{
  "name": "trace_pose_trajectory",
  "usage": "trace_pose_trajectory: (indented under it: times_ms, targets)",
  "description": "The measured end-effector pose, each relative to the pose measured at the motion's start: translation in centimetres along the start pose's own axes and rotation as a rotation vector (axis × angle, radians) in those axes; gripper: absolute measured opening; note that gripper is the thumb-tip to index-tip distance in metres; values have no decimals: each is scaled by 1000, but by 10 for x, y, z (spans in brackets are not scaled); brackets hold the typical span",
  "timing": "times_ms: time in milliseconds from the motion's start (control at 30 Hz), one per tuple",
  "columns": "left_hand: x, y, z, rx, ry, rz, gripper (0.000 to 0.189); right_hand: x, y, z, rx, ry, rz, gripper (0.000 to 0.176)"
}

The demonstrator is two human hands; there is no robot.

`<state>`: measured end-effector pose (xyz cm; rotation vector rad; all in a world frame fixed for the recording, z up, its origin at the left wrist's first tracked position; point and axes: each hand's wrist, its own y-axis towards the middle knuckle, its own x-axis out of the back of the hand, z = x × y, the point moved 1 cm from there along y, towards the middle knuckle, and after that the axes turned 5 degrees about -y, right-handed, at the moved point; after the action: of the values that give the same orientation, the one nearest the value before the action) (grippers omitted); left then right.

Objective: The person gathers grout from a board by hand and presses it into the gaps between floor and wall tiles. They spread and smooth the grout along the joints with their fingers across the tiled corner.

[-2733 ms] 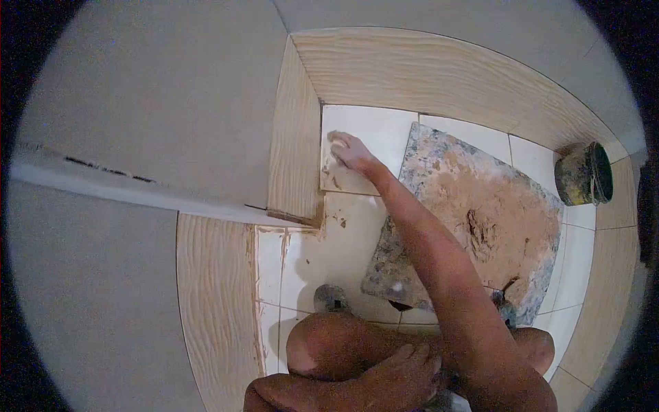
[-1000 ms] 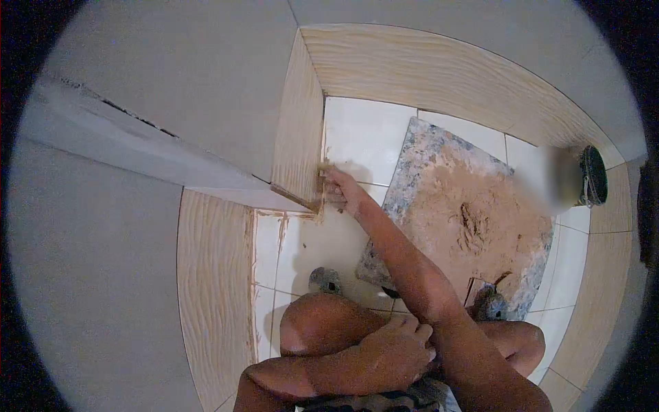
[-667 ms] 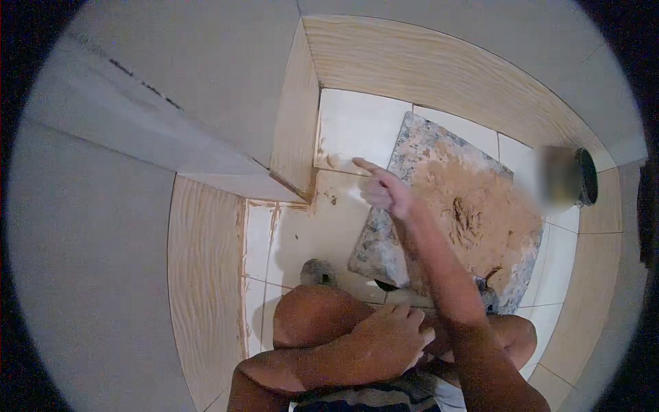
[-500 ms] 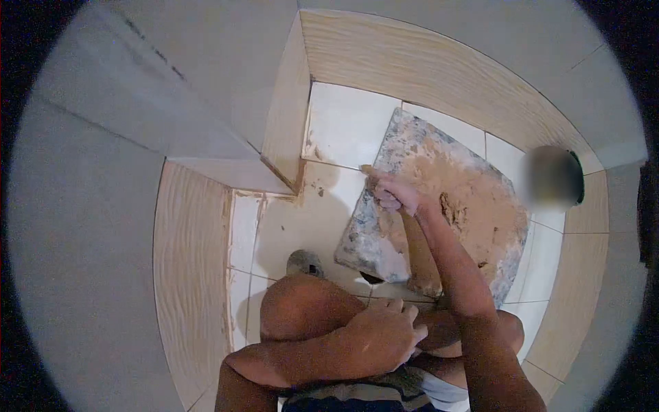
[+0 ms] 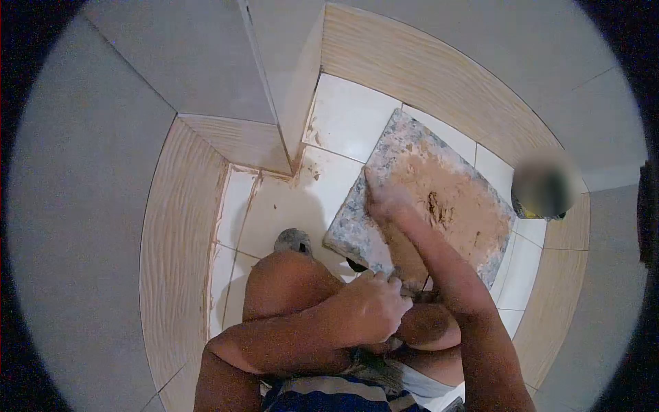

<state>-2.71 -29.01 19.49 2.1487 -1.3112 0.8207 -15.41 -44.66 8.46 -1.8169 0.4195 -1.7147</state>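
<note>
A square slab (image 5: 357, 233), mottled grey at its edges, lies tilted on white floor tiles with a tan, paste-like mix (image 5: 456, 196) spread over it. My right hand (image 5: 390, 200) is over the slab's left part, smeared by motion. Its fingers look bunched, and whatever they may hold is too blurred to name. A tan-coated strip (image 5: 406, 255) shows below that hand at the slab's near edge. My left hand (image 5: 383, 302) hangs over my legs near this edge, fingers bent but a little apart, pale residue on the knuckles. Nothing shows in it, though its fingertips are partly hidden.
Wood-pattern skirting tiles (image 5: 425, 55) line the walls, with a jutting wall corner (image 5: 292, 161) at the left. Tan smears mark the floor joints. A rounded, blurred object (image 5: 546, 192) stands at the right. Beside my knee lies a grey rounded thing (image 5: 294, 239).
My right hand has shifted slightly nearer along the slab's left side and is blurrier. My left hand has moved up and left. The whole view has shifted a little.
</note>
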Motion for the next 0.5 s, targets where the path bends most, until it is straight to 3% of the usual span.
trace_pose_trajectory:
  times_ms: [133,200,233,300,467,500]
  targets:
    - [6,-4,1,59,-32,-114,22,-33,9,17,-103,-77,18,75]
    - [9,-7,2,-84,-28,-143,22,-37,22,20,149,-310,3,42]
    - [10,-6,0,-90,-28,-145,22,-48,34,25,143,-313,3,42]
    - [12,-3,-6,12,16,-116,22,-77,58,34,143,-770,209,36]
    - [19,0,-4,182,-83,105,28,-65,54,36,180,-462,197,29]
    - [21,0,-4,210,-104,199,35,-25,28,35,297,-419,194,33]
